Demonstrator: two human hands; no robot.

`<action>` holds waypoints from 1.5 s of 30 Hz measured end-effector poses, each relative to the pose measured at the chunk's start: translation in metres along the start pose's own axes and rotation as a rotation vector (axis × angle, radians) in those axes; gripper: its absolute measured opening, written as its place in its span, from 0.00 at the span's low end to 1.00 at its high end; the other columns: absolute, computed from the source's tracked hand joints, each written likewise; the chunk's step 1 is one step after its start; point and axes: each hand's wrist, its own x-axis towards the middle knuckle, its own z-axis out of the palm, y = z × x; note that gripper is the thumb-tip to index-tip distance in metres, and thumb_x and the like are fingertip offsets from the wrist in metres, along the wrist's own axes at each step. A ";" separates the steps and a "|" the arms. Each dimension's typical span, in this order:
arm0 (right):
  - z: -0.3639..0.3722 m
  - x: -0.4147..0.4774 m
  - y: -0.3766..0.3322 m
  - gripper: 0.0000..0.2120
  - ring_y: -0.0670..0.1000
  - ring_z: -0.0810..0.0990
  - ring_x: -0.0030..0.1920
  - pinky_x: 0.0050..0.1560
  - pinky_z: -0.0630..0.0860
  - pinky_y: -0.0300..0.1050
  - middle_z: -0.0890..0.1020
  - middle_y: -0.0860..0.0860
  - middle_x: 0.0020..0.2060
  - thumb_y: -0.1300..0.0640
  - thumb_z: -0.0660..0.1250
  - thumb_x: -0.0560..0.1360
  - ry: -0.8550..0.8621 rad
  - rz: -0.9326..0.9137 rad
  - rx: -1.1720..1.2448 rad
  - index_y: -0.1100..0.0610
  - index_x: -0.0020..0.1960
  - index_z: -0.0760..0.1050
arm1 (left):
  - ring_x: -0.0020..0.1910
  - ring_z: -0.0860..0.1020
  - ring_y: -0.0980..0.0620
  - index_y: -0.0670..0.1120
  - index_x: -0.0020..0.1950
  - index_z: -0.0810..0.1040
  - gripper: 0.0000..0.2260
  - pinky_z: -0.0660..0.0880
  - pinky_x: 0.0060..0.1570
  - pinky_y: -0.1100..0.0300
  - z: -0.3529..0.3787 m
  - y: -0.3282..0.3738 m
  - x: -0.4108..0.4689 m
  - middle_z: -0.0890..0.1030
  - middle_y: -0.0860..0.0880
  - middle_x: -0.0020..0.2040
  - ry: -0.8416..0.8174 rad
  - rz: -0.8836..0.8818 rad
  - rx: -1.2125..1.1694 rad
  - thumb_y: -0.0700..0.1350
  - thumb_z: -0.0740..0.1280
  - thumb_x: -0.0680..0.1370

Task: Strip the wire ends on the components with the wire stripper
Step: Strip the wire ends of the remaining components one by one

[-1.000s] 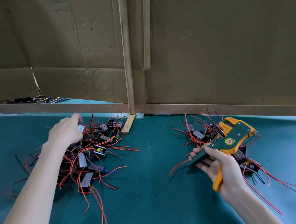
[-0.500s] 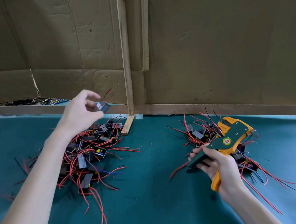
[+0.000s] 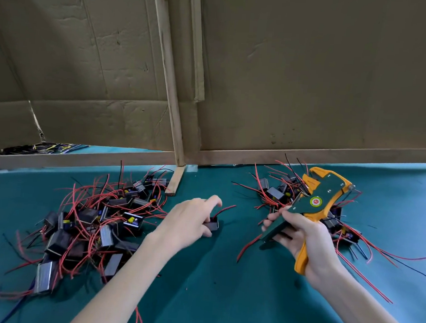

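My left hand (image 3: pixel 193 218) holds one small black component (image 3: pixel 212 224) in the middle of the teal table, its red wire (image 3: pixel 225 209) pointing right towards the stripper. My right hand (image 3: pixel 302 233) grips the orange and dark green wire stripper (image 3: pixel 316 204) by its handles, jaws up and to the right. A pile of several black components with red and black wires (image 3: pixel 96 224) lies at the left. A second pile of components (image 3: pixel 280 191) lies behind and under the stripper at the right.
A cardboard wall (image 3: pixel 288 78) with a wooden frame post (image 3: pixel 169 82) stands along the back of the teal table cloth (image 3: pixel 210 287). Loose red and black wires (image 3: pixel 376 261) trail off to the right. More wires show through a gap at the back left (image 3: pixel 44 147).
My left hand lifted one component out of the left pile and carried it right and down to the table's middle. The right hand and stripper barely moved.
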 end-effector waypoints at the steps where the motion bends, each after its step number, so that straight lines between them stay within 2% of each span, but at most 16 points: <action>1: 0.000 0.000 0.000 0.02 0.63 0.84 0.43 0.44 0.82 0.56 0.83 0.62 0.41 0.66 0.64 0.77 -0.002 0.005 0.001 0.64 0.48 0.75 | 0.48 0.76 0.49 0.54 0.65 0.66 0.24 0.70 0.45 0.56 0.001 0.000 0.000 0.80 0.54 0.46 0.015 0.007 -0.007 0.48 0.73 0.73; 3: 0.001 -0.001 0.001 0.02 0.63 0.84 0.43 0.44 0.82 0.56 0.83 0.62 0.41 0.66 0.64 0.77 -0.008 0.011 0.002 0.64 0.48 0.75 | 0.45 0.76 0.52 0.53 0.64 0.68 0.20 0.70 0.43 0.57 0.003 0.003 0.001 0.79 0.55 0.44 0.070 0.014 -0.038 0.54 0.69 0.75; 5: 0.002 -0.002 0.001 0.02 0.63 0.84 0.42 0.43 0.82 0.56 0.83 0.63 0.41 0.66 0.64 0.77 -0.016 0.014 0.004 0.64 0.48 0.75 | 0.43 0.73 0.54 0.53 0.62 0.72 0.15 0.67 0.42 0.58 0.008 0.005 0.001 0.76 0.56 0.45 0.143 0.022 -0.038 0.56 0.65 0.78; 8: 0.005 -0.005 0.000 0.02 0.63 0.83 0.42 0.43 0.82 0.56 0.83 0.63 0.40 0.66 0.64 0.76 -0.040 0.012 -0.006 0.64 0.47 0.76 | 0.49 0.73 0.54 0.51 0.57 0.76 0.10 0.67 0.44 0.59 0.016 0.006 0.002 0.72 0.54 0.49 0.227 0.026 -0.045 0.53 0.64 0.80; 10: 0.007 -0.007 -0.001 0.02 0.63 0.83 0.41 0.43 0.82 0.56 0.82 0.63 0.40 0.67 0.64 0.76 -0.060 0.009 -0.024 0.64 0.46 0.76 | 0.51 0.73 0.54 0.49 0.53 0.79 0.07 0.68 0.47 0.60 0.018 0.004 0.003 0.75 0.54 0.49 0.250 0.039 -0.088 0.50 0.65 0.79; 13: 0.011 -0.011 -0.001 0.02 0.63 0.83 0.40 0.42 0.82 0.55 0.81 0.64 0.40 0.68 0.64 0.75 -0.087 0.017 -0.045 0.64 0.46 0.76 | 0.47 0.77 0.57 0.48 0.48 0.80 0.02 0.71 0.51 0.62 0.019 0.003 0.004 0.82 0.55 0.45 0.226 0.017 -0.282 0.45 0.68 0.78; 18: 0.015 -0.016 -0.001 0.02 0.64 0.82 0.40 0.41 0.82 0.53 0.81 0.65 0.39 0.68 0.64 0.74 -0.140 0.036 -0.062 0.65 0.45 0.76 | 0.42 0.78 0.62 0.51 0.40 0.75 0.08 0.72 0.47 0.69 0.020 0.004 0.004 0.82 0.55 0.40 0.217 -0.059 -0.484 0.41 0.70 0.75; 21: 0.016 -0.018 -0.001 0.06 0.65 0.82 0.41 0.42 0.82 0.55 0.81 0.65 0.40 0.64 0.68 0.68 -0.170 0.043 -0.077 0.64 0.45 0.77 | 0.42 0.77 0.64 0.51 0.41 0.73 0.07 0.69 0.43 0.74 0.020 0.005 0.004 0.81 0.55 0.41 0.205 -0.077 -0.527 0.41 0.68 0.76; 25: 0.016 -0.019 -0.001 0.10 0.64 0.83 0.40 0.42 0.82 0.55 0.82 0.65 0.40 0.62 0.69 0.65 -0.202 0.062 -0.085 0.64 0.45 0.77 | 0.36 0.76 0.65 0.47 0.46 0.67 0.06 0.68 0.38 0.73 0.019 0.010 0.003 0.84 0.53 0.43 0.202 -0.085 -0.677 0.41 0.62 0.81; 29: 0.017 -0.020 -0.002 0.09 0.65 0.83 0.41 0.44 0.82 0.58 0.81 0.66 0.41 0.65 0.71 0.65 -0.260 0.083 -0.113 0.64 0.46 0.78 | 0.45 0.78 0.58 0.49 0.46 0.69 0.08 0.71 0.49 0.64 0.011 0.016 0.005 0.83 0.55 0.42 0.250 -0.109 -0.888 0.37 0.59 0.82; 32: 0.019 -0.023 -0.003 0.06 0.65 0.82 0.41 0.43 0.81 0.56 0.81 0.65 0.40 0.65 0.70 0.66 -0.324 0.112 -0.113 0.62 0.43 0.81 | 0.45 0.79 0.54 0.48 0.47 0.74 0.09 0.74 0.51 0.60 0.001 0.022 0.004 0.84 0.53 0.41 0.287 -0.090 -1.015 0.35 0.60 0.81; 40: 0.021 -0.032 -0.008 0.05 0.66 0.81 0.41 0.47 0.80 0.59 0.80 0.65 0.40 0.64 0.69 0.68 -0.528 0.142 -0.149 0.62 0.44 0.81 | 0.39 0.81 0.56 0.44 0.48 0.74 0.04 0.76 0.42 0.68 -0.029 0.045 -0.006 0.85 0.48 0.36 0.267 0.101 -1.239 0.36 0.63 0.80; 45: 0.020 -0.033 -0.007 0.10 0.65 0.82 0.42 0.49 0.79 0.61 0.81 0.65 0.40 0.59 0.74 0.65 -0.589 0.146 -0.190 0.60 0.45 0.81 | 0.35 0.80 0.56 0.43 0.46 0.78 0.03 0.77 0.39 0.67 -0.042 0.049 -0.011 0.84 0.48 0.35 0.241 0.101 -1.282 0.38 0.66 0.78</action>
